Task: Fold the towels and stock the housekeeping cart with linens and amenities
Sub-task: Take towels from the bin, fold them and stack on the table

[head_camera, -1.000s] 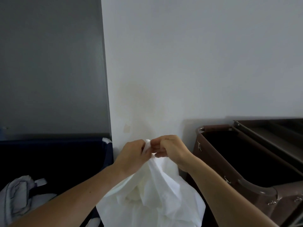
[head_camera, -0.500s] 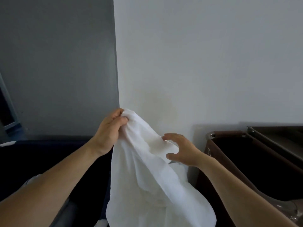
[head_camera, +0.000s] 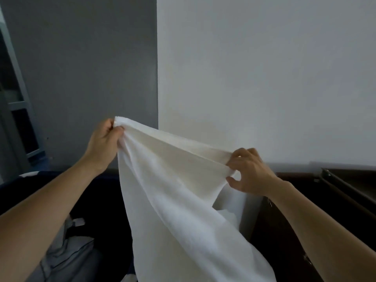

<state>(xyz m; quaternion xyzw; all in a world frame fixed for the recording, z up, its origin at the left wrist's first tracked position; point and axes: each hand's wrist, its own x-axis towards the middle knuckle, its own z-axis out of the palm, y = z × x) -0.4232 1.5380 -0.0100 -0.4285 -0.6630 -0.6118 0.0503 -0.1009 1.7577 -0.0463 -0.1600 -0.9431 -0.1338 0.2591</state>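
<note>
A white wall (head_camera: 264, 78) fills the upper right of the view and meets a grey wall (head_camera: 81, 68) at a straight vertical corner. In front of that corner hangs a white towel (head_camera: 173, 210), held up in the air by its top edge; the edge slopes from high on the left to lower on the right, and the rest of the cloth falls in loose folds past the bottom of the view. To the right of the towel stands a dark brown cart (head_camera: 335, 200), its rim running along the foot of the white wall. To the left, low down, is a dark blue bin (head_camera: 105, 200), and in it lies some crumpled grey-white linen (head_camera: 67, 259), partly hidden by the left forearm. The left hand (head_camera: 103, 141) grips the towel's upper left corner, its fingers curled tight round the bunched cloth. The right hand (head_camera: 250, 174) pinches the top edge further along, thumb below and fingertips above, with the cloth clamped between them. The two hands are well apart, and the edge between them is pulled nearly taut.
</note>
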